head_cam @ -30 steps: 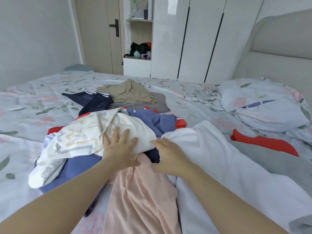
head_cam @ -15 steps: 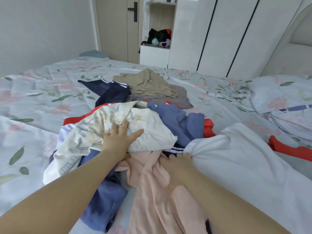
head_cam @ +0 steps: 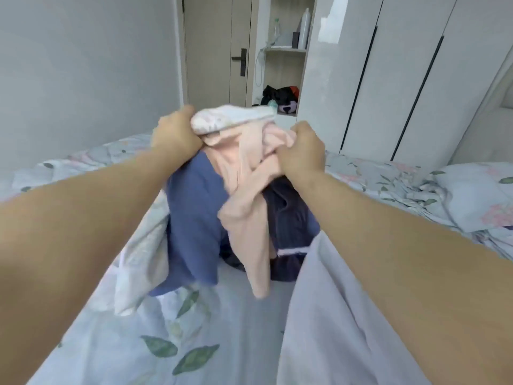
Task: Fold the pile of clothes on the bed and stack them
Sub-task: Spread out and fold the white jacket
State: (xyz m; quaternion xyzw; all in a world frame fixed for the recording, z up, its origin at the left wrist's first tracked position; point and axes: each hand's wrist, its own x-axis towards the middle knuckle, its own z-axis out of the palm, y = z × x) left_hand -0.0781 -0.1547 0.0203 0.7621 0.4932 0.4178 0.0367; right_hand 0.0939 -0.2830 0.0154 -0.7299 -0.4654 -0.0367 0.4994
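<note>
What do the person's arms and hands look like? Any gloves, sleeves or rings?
No gloves. The left hand and right hand are bare, with no ring or bracelet showing. The left forearm and right forearm are bare too, with no sleeve or watch in view.

My left hand [head_cam: 176, 133] and my right hand [head_cam: 302, 151] are bare. My left arm [head_cam: 83, 218] and right arm [head_cam: 416, 245] are bare too, all the way to the edges. They look wide up close and thin near my wrists.
</note>
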